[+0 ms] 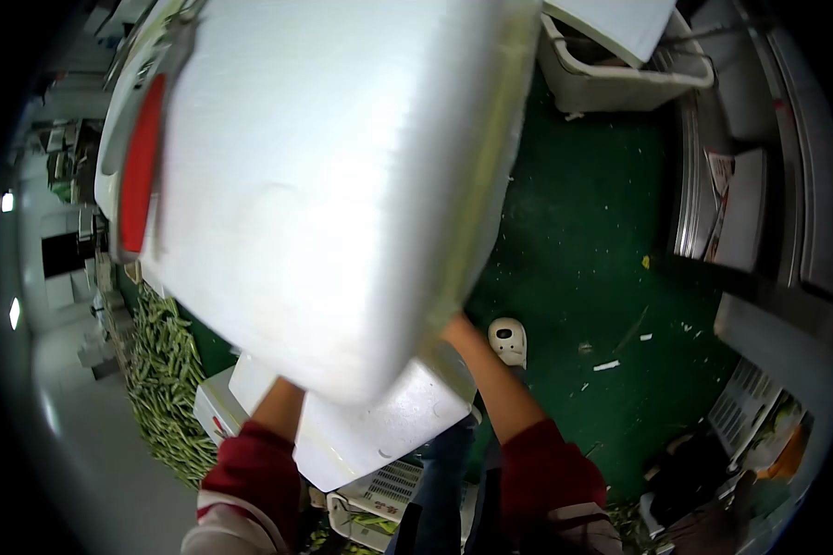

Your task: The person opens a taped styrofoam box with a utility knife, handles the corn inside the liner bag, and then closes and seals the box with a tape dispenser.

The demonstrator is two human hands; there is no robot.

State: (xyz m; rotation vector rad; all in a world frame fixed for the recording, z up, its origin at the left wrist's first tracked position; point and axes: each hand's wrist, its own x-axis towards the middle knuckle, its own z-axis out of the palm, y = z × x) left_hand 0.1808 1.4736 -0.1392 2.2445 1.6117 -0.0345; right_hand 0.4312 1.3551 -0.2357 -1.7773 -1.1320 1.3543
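- In the head view, the white box (287, 185) is up in front of you, close enough to the camera to cover much of the sight.
- Your left forearm (279, 412) goes behind its lower edge, your right forearm (491, 375) behind its right-hand lower corner. Set apart like this, they probably share a bulky load and keep it level.
- The box hides both your hands, so I cannot tell whether your fingers are spread, curled or gripping it.
- Yellow tape (492, 166) runs along the box's right side, perhaps to seal a seam.
- The lower box (370, 425) shows beneath, between your forearms; whether it rests on the slatted crate (391, 488) below it, I cannot tell.
- Green pods (162, 388) lie heaped on your left, apart from the stretch of floor (574, 213) on your right, likely for footing.
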